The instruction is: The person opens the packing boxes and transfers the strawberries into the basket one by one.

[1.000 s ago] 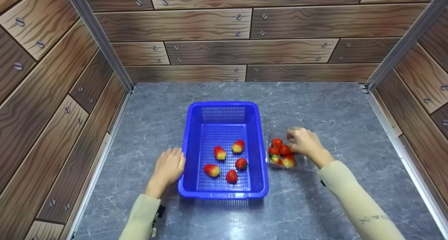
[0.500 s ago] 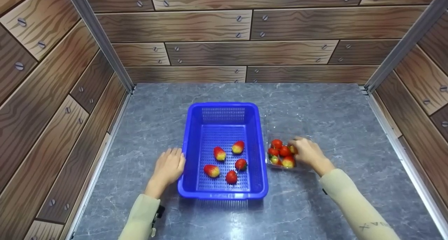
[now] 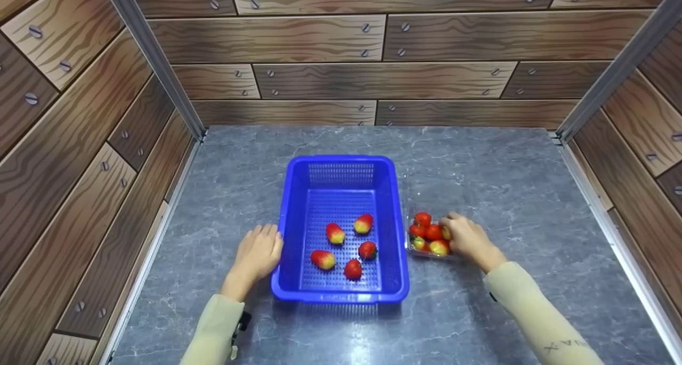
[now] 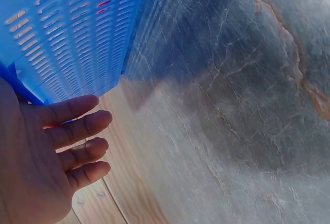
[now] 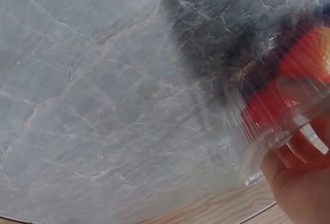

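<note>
A blue slotted basket (image 3: 341, 162) stands mid-table with several strawberries (image 3: 334, 233) on its floor. My left hand (image 3: 261, 245) rests flat against its left wall, fingers straight; the left wrist view shows those fingers (image 4: 72, 131) beside the basket wall (image 4: 67, 33). Right of the basket sits a clear plastic punnet (image 3: 429, 199) holding several strawberries (image 3: 422, 219). My right hand (image 3: 457, 232) reaches into it from the right, fingers curled on a yellowish-red strawberry (image 3: 445, 232). In the right wrist view the punnet (image 5: 258, 131) and red fruit (image 5: 304, 54) are blurred.
The grey marble table (image 3: 506, 173) is boxed in by wood-patterned walls at the back (image 3: 373, 77) and both sides, with metal corner rails (image 3: 154, 61). Bare tabletop lies behind the basket and to the far right.
My right hand has dropped from above the punnet's far end down into it, closing on a strawberry at its right side. The left hand and basket have stayed put.
</note>
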The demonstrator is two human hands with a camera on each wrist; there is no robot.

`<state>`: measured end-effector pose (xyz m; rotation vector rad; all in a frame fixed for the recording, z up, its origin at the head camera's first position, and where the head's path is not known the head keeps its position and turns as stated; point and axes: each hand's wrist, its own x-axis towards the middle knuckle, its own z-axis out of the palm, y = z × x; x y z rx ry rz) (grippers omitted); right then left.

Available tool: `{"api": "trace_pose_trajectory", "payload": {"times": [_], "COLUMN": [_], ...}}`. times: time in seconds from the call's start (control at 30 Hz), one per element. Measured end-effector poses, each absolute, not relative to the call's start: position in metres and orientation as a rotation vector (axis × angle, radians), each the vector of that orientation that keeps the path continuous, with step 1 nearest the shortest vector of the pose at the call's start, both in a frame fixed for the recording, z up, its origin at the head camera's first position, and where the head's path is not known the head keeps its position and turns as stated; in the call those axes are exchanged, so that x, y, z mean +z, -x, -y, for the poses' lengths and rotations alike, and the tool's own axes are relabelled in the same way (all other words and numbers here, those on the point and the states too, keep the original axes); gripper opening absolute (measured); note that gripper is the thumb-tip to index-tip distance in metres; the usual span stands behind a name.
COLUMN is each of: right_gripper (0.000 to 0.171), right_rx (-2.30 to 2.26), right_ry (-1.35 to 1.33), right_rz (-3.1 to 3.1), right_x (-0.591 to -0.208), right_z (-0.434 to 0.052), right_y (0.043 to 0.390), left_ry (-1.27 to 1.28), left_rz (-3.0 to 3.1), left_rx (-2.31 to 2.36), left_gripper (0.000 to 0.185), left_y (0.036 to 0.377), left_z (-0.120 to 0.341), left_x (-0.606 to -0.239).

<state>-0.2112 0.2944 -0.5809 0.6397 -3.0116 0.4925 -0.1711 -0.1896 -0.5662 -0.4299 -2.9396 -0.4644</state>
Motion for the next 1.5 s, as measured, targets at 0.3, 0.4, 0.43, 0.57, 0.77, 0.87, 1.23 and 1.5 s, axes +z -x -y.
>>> {"api": "trace_pose_trajectory", "payload": {"times": [0.3,0.4,0.43,0.57,0.77,0.87,1.23,1.5], "right_gripper": [0.044,0.046,0.046,0.046,0.039,0.039,0.043,0.041], "right_rx": [0.522,0.561,0.575,0.612,0.610,0.601,0.600,0.567], "right_ry": [-0.575,-0.562,-0.560,-0.562,-0.567,-0.563,-0.643,-0.733], "right_rz": [3.075,3.088,3.086,3.067,3.047,3.033,2.951,2.875], "right_x": [-0.578,-0.573,-0.572,-0.565,-0.551,-0.542,-0.509,-0.487], "right_z": [-0.296,-0.297,-0.297,-0.297,-0.295,-0.291,-0.263,-0.234], "right_y": [0.212,0.213,0.214,0.217,0.221,0.224,0.238,0.246], "left_ry": [0.442,0.447,0.446,0.445,0.441,0.450,0.467,0.454], "left_rz": [2.934,2.930,2.929,2.930,2.947,2.940,2.887,2.917], "left_rx": [-0.457,-0.455,-0.452,-0.457,-0.452,-0.452,-0.436,-0.447], "left_gripper": [0.037,0.036,0.036,0.036,0.040,0.039,0.034,0.037], "left_y": [0.172,0.171,0.171,0.172,0.172,0.171,0.171,0.170], "left_z": [0.190,0.190,0.190,0.190,0.191,0.191,0.191,0.190], "left_x": [-0.566,-0.566,-0.567,-0.565,-0.565,-0.565,-0.567,-0.565]}}
